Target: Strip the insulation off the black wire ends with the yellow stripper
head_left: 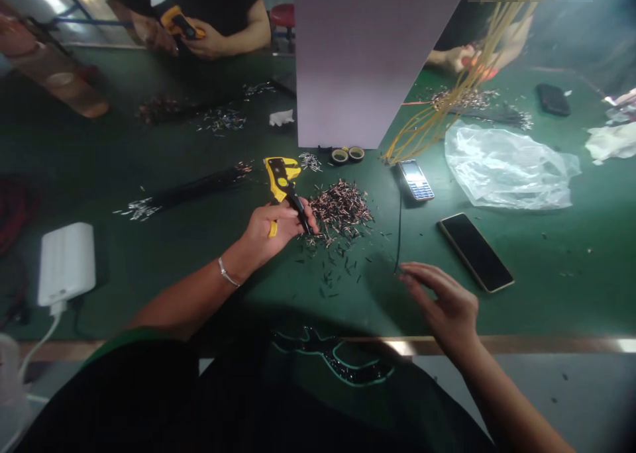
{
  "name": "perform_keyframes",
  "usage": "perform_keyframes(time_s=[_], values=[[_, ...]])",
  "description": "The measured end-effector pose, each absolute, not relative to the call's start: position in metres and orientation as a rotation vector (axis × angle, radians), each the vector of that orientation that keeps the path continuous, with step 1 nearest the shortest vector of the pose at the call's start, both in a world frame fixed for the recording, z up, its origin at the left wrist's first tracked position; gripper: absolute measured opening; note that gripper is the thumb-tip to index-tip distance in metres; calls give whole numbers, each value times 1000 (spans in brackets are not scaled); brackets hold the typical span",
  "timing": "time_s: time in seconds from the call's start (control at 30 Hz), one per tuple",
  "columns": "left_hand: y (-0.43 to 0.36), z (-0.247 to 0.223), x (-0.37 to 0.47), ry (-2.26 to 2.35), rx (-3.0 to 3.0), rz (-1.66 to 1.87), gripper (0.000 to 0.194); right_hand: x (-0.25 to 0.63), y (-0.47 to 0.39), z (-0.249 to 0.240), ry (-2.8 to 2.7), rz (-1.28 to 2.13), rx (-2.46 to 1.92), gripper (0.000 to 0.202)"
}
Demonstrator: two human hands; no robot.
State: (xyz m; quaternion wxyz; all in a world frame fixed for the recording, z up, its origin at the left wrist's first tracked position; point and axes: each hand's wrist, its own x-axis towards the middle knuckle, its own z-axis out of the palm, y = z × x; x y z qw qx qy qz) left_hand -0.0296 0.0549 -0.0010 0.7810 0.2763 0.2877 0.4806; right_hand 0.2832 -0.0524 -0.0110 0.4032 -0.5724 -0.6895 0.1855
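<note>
My left hand (278,229) is closed around the handles of a yellow and black wire stripper (284,183), whose jaws point away from me. Beside it lies a heap of short stripped wire ends (342,208), dark with coppery tips, and loose dark bits scatter toward me. Between thumb and fingertips, my right hand (442,297) pinches the near end of a thin black wire (399,231), which reaches up toward a keypad phone (416,180). A bundle of black wires (193,187) with pale, bare ends rests left of the stripper.
Two tape rolls (348,155) sit before an upright pale panel (358,62). A smartphone (476,251), a clear plastic bag (507,165) and yellow wires (427,125) lie to the right. At left stands a white power bank (67,264) with a cable. Across the table, other people's hands (209,39) work.
</note>
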Motion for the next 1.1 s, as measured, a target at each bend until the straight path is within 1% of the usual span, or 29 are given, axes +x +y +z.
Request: perform_keyframes(time_s=[0.03, 0.1, 0.17, 0.27, 0.37, 0.47, 0.57, 0.67, 0.8, 0.93, 1.1], values=[[56, -2, -30, 614, 596, 1037, 25, 275, -55, -6, -1876, 547, -1321, 13], [58, -3, -32, 606, 590, 1047, 25, 256, -56, 0, -2102, 659, -1092, 24], [59, -3, -33, 609, 580, 1061, 24, 242, -52, -2, -2278, 675, -1002, 34], [60, -1, -35, 622, 567, 1084, 20, 232, -44, -23, -2420, 584, -1098, 49], [61, 2, -37, 629, 576, 1100, 20, 232, -38, -47, -2459, 417, -1235, 66], [63, 2, -38, 618, 565, 1102, 20, 226, -32, -57, -2458, 384, -1269, 74], [64, 1, -39, 596, 532, 1102, 19, 208, -28, -52, -2527, 441, -1176, 71], [64, 1, -40, 589, 513, 1125, 19, 184, -24, -43, -2725, 509, -896, 64], [65, 0, -42, 598, 513, 1131, 20, 157, -10, -36, -2873, 464, -699, 60], [65, 2, -44, 635, 528, 1117, 21, 150, 21, -35, -2889, 357, -669, 53], [66, 3, -44, 647, 528, 1140, 19, 177, 54, -40, -2786, 245, -945, 50]])
